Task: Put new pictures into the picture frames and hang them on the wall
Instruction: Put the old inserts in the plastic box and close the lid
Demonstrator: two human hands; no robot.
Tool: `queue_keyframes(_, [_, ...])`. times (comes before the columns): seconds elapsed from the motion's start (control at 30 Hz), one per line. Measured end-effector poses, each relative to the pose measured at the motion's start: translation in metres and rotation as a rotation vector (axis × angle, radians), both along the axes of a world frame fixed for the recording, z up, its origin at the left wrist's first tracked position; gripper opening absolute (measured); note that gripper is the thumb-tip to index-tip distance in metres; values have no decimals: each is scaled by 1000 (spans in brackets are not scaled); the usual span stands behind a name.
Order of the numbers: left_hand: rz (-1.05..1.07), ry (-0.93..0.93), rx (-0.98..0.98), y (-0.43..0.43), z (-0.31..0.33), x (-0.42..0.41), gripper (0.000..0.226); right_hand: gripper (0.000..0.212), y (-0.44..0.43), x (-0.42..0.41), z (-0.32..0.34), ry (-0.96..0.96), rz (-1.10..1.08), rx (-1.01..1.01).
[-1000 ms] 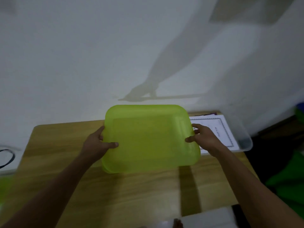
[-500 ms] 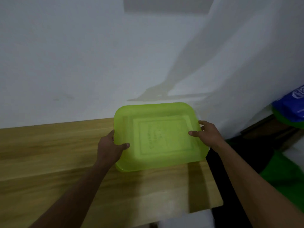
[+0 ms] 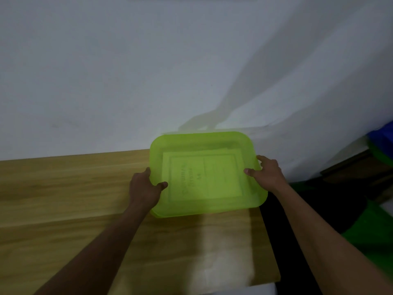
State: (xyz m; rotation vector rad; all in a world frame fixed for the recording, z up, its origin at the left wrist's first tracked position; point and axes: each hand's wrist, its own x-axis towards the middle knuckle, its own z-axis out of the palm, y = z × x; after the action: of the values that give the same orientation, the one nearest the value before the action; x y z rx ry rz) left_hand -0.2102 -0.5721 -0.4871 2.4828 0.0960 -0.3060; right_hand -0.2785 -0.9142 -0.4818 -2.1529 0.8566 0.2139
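**Q:** State of the left hand [image 3: 144,188]?
**A:** It is clamped on the left edge of the lid [image 3: 191,207]. The thumb lies on top and the fingers are hidden below the rim.

**Q:** State of the right hand [image 3: 265,173]?
**A:** It is clamped on the right edge of the same lid. The thumb lies on top and the fingers curl round the rim.

**Q:** Describe the lid.
**A:** It is green, translucent and rectangular, with 4 rounded corners. The 2 hands hold it roughly level over the right end of the table [image 3: 85,209], near the wall [image 3: 127,71]. Whether it rests on anything below cannot be told.

**Q:** Where is the sheet [image 3: 212,177]?
**A:** It is directly under the lid and seen through it. It is pale, with a border line and print too blurred to read. The edge of a 2nd sheet shows past its far right corner. Whether the lid touches the sheet cannot be told.

**Q:** Surroundings?
**A:** The table is wooden and its far edge meets the white wall. An arm shadow falls on the wall above the lid. Right of the table lie a green item [image 3: 372,226] and a blue item [image 3: 382,137], both blurred
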Motion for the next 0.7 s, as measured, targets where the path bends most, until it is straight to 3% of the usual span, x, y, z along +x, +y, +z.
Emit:
queue_keyframes(0.13, [36,47,15,-5,-1,-3,84,83,5,3,1,-9,62,0])
queue_keyframes(0.7, [-57,144,39,-8,-8,4,88,80,3,5,-8,127,210,-220])
